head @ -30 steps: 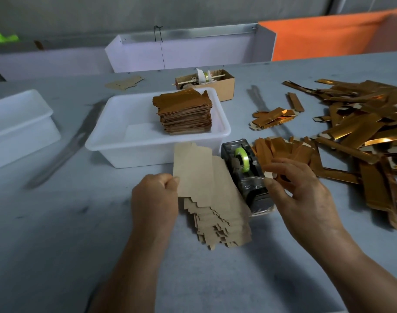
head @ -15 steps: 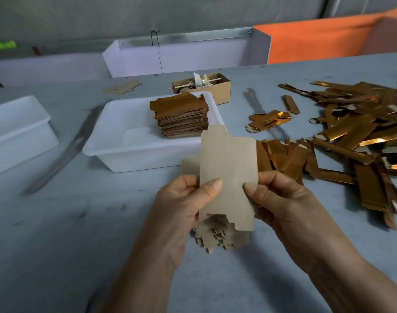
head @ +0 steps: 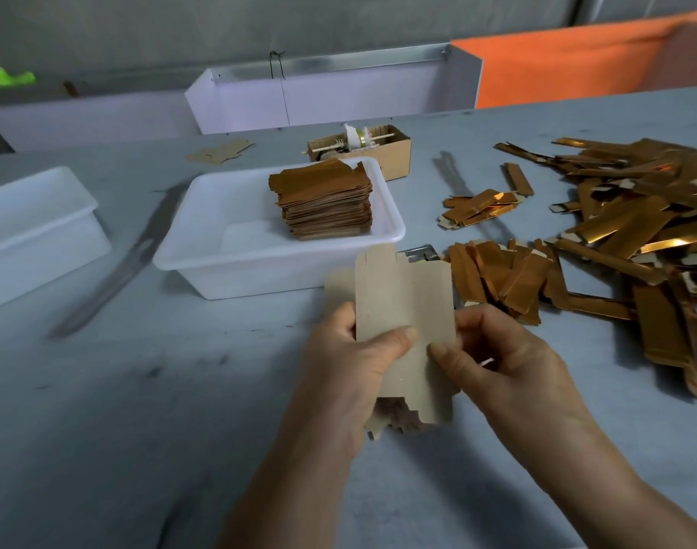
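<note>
Lifting a single cardboard blank (head: 402,303) clear of the counter (head: 140,390) is the change here. A second ago the left hand (head: 346,362) lay on the fanned stack of blanks (head: 394,420) in the lower middle of the frame, while the right hand (head: 509,362) hovered by the tape dispenser (head: 420,253). Now both hands hold the one sheet up in front of the white tub (head: 259,271), plain brown side toward the camera, and it covers nearly all of the dispenser. Over the last half second it has barely shifted. I take that to mean the picking is finished and folding along the creases is the step in hand, with taping likely after.

The left hand's fingers (head: 394,338) are curled, the thumb flat across the sheet's lower left face and the rest behind it, out of sight. The right hand's fingers (head: 449,354) pinch the right edge, thumb in front and the others bent behind. The remaining stack lies on the counter directly below the sheet. The heap of gold sleeves (head: 616,231) sits at middle right.
</note>
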A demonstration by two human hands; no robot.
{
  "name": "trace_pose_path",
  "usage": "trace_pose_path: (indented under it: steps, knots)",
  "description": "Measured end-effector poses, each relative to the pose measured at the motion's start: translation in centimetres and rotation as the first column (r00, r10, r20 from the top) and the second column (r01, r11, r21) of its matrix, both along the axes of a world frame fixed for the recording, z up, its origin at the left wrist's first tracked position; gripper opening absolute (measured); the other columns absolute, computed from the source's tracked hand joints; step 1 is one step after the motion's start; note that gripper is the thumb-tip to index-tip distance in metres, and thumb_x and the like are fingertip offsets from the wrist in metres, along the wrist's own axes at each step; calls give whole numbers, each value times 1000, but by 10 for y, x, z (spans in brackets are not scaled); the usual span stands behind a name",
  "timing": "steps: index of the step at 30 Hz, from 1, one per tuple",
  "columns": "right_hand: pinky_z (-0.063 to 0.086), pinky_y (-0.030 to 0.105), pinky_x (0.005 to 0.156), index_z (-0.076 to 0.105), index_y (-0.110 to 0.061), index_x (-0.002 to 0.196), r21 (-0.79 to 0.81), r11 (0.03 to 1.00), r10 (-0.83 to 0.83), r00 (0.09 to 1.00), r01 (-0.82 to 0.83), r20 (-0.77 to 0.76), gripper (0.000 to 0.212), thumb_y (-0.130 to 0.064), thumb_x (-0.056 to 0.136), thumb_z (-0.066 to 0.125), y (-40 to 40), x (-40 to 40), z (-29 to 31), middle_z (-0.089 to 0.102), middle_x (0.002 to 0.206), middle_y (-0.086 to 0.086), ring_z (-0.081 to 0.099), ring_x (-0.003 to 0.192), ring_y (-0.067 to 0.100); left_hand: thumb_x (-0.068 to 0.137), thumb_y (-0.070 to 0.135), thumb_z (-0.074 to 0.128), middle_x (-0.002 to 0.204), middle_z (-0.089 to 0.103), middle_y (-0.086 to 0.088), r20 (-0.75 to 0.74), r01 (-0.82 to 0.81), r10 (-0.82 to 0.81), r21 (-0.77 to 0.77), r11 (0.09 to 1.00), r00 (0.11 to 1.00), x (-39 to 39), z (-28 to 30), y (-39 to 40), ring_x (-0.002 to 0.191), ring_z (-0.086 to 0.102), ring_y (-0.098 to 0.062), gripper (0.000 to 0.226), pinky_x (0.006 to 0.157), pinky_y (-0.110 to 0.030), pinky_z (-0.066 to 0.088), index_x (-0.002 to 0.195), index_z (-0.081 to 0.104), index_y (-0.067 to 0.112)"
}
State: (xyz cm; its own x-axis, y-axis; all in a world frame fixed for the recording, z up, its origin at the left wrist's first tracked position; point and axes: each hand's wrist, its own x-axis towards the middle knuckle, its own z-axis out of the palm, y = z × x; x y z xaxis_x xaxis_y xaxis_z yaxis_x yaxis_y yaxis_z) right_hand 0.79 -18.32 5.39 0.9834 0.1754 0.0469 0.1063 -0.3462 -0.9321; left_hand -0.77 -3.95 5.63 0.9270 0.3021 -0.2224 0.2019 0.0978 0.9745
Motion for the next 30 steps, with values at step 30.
trace_pose_path:
  steps: [30]
  knots:
    - [53,32,74,73,-15,93,485,873,150,911,61,-384,30,-25,65,69,3,5,-5,73,88,6,70,83,19,89,26,65,91,74,4,-75,288,-279,216,933,957,-14,2,-6,80,68,-5,16,71,-23,54,104,62,21]
